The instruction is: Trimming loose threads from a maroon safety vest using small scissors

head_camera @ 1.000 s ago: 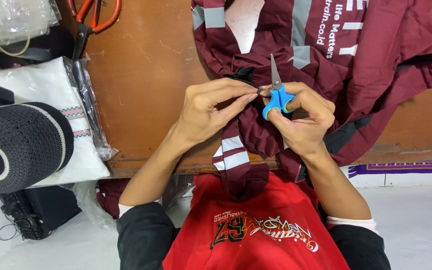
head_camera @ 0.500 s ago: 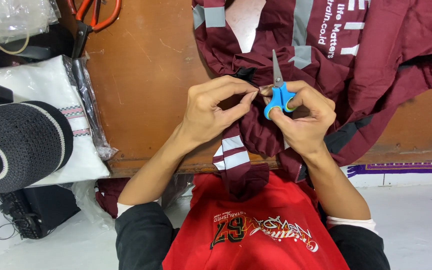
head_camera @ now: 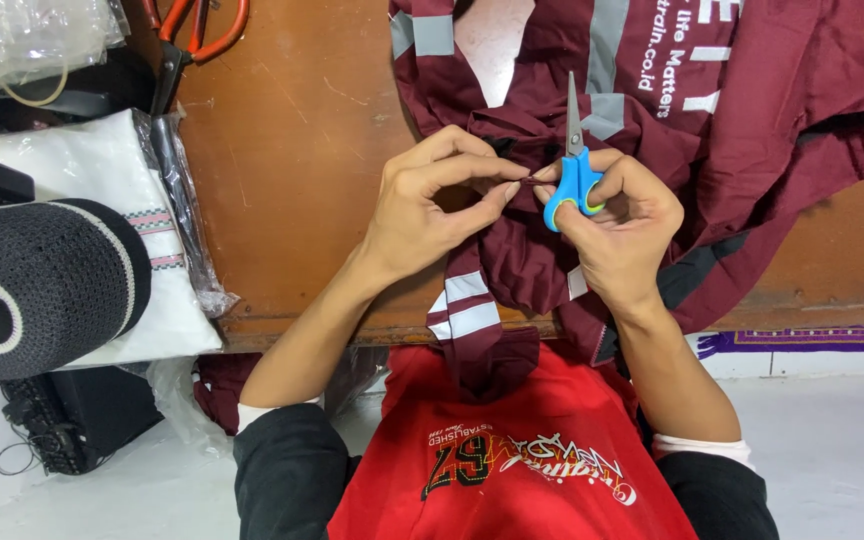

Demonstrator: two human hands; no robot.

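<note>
Brown wooden tabletop [head_camera: 292, 150], scratched and worn at the near edge, carries the work. We note a maroon garment [head_camera: 752, 130] with grey reflective strips spread over its right half and hanging off the front edge towards our lap.

Our left hand [head_camera: 422, 205] rests on the bunched cloth at the table's middle; thumb and forefinger are pinched shut on a small fold or thread of the maroon fabric, the tips meeting just beside the right hand. What exactly sits between them is too small to tell.

Our right hand [head_camera: 622, 230] grips small blue-handled scissors [head_camera: 574, 160], fingers closed through and around the loops. The blades point away from us, upright and shut, lying over the garment. The handles sit directly right of the left fingertips, nearly touching.

At the left we record a dark knitted cap [head_camera: 42, 285], a white folded cloth in clear wrap [head_camera: 102, 170], and orange-handled shears [head_camera: 187, 40] at the far edge.
</note>
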